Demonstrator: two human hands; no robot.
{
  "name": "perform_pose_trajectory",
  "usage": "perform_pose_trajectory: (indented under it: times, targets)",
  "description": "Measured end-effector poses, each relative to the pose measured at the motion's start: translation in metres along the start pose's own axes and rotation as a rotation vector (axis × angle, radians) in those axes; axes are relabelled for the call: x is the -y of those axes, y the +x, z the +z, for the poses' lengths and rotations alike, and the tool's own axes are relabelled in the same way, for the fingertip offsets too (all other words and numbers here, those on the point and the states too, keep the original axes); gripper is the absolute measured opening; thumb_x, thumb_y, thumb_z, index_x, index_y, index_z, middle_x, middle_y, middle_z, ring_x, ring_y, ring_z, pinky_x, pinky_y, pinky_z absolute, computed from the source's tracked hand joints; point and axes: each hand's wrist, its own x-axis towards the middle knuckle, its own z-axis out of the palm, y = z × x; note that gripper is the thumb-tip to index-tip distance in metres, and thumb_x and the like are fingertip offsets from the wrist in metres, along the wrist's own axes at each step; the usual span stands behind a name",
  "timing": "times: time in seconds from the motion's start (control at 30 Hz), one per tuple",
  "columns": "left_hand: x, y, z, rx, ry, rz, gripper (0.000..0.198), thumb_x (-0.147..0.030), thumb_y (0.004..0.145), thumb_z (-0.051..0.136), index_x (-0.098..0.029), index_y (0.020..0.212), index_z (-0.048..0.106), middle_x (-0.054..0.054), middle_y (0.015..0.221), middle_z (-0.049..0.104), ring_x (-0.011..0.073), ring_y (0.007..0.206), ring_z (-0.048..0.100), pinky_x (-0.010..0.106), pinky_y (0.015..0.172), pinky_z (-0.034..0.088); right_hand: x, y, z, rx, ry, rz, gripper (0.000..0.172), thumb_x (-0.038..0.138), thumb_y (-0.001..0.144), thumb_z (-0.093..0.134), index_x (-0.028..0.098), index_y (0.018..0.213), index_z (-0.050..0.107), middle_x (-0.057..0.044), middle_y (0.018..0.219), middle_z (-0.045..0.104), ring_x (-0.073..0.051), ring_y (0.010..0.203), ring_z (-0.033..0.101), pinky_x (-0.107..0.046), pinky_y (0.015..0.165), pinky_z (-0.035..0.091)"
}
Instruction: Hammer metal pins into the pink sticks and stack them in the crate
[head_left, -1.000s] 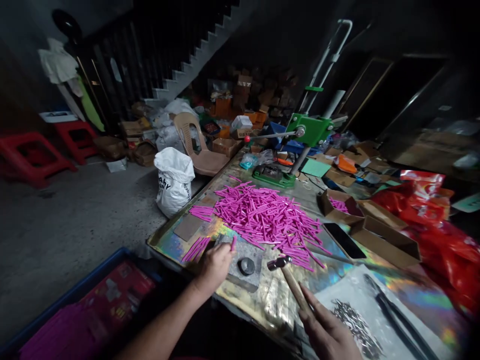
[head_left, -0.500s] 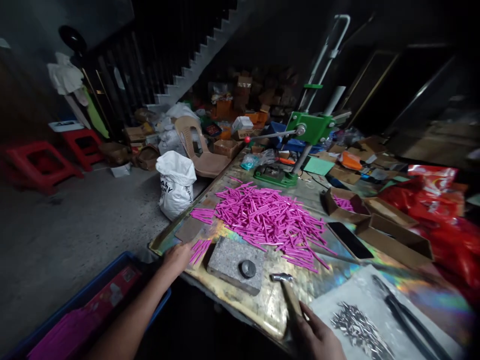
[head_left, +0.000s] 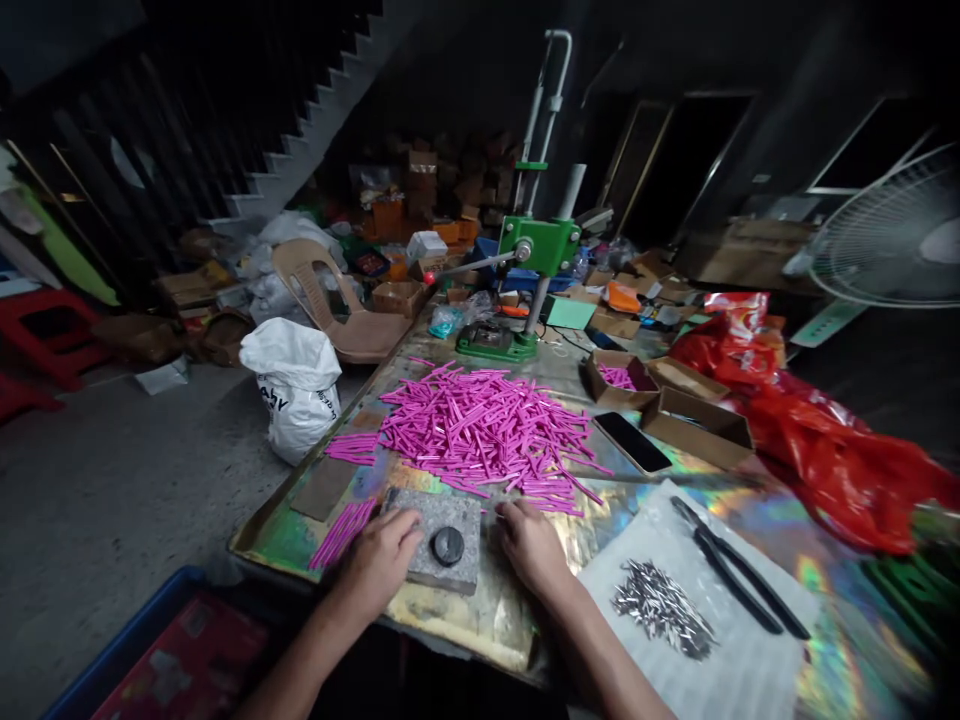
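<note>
At nine o'clock on the stone block (head_left: 459, 512), our left hand (head_left: 384, 555) is half-curled; at three, our right hand (head_left: 534, 545) bends its fingers. We can't quite tell whether either grips anything. Pink sticks (head_left: 487, 420) heap at one o'clock on the worktop (head_left: 491, 625).

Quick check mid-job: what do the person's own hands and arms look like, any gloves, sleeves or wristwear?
The left hand and right hand are ungloved. The left forearm and right forearm are bare as far as they show, without visible sleeves, watch or bracelet.
</note>
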Motion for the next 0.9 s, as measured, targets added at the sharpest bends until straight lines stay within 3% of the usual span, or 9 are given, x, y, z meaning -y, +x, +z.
perform_pose_trajectory:
  times: [0.23,0.43,0.6,0.73,0.9]
  targets:
    - [-0.011,-0.016,0.003,-0.009,-0.164,0.031,0.016,-0.016,0.074,0.044,-0.019,0.071,0.06,0.0,0.065,0.062,0.0131,0.061,0.059,0.02,0.056,0.044,0.008,0.035,0.022,0.05,-0.017,-0.084,0.021,0.01,0.076,0.041,0.016,0.088,0.058,-0.012,0.09,0.06,-0.021,0.085,0.052,-0.029,0.072,0.034]
    - [-0.013,-0.017,0.009,0.012,-0.418,-0.122,0.016,-0.024,0.074,0.047,-0.017,0.073,0.061,0.001,0.064,0.062,0.0131,0.059,0.057,0.02,0.055,0.044,-0.001,0.03,0.01,0.023,0.054,-0.064,0.014,0.012,0.075,0.042,0.014,0.078,0.055,-0.014,0.084,0.061,-0.021,0.079,0.053,-0.028,0.067,0.034]
    - [-0.03,-0.012,0.026,0.026,-0.786,-0.318,0.015,-0.029,0.066,0.054,-0.015,0.07,0.06,-0.001,0.054,0.055,0.0108,0.048,0.049,0.018,0.044,0.04,0.005,-0.002,-0.009,-0.056,0.197,-0.016,0.015,0.016,0.082,0.034,0.017,0.076,0.048,-0.005,0.065,0.058,-0.015,0.058,0.053,-0.023,0.054,0.034]
    - [-0.053,-0.009,0.038,0.103,-1.007,-0.504,0.029,-0.037,0.056,0.064,-0.015,0.074,0.062,-0.003,0.05,0.053,0.0073,0.037,0.04,0.017,0.033,0.032,0.021,-0.044,-0.009,-0.11,0.281,-0.021,0.018,0.02,0.084,0.031,0.02,0.071,0.043,-0.002,0.063,0.055,-0.014,0.059,0.052,-0.022,0.054,0.037]
    - [-0.069,-0.013,0.049,0.147,-1.067,-0.516,0.033,-0.046,0.053,0.066,-0.014,0.057,0.058,-0.006,0.039,0.045,0.0046,0.031,0.035,0.016,0.031,0.026,0.037,-0.082,-0.002,-0.34,0.363,-0.094,0.017,0.016,0.081,0.034,0.02,0.068,0.044,-0.002,0.062,0.053,-0.014,0.058,0.049,-0.024,0.054,0.038]
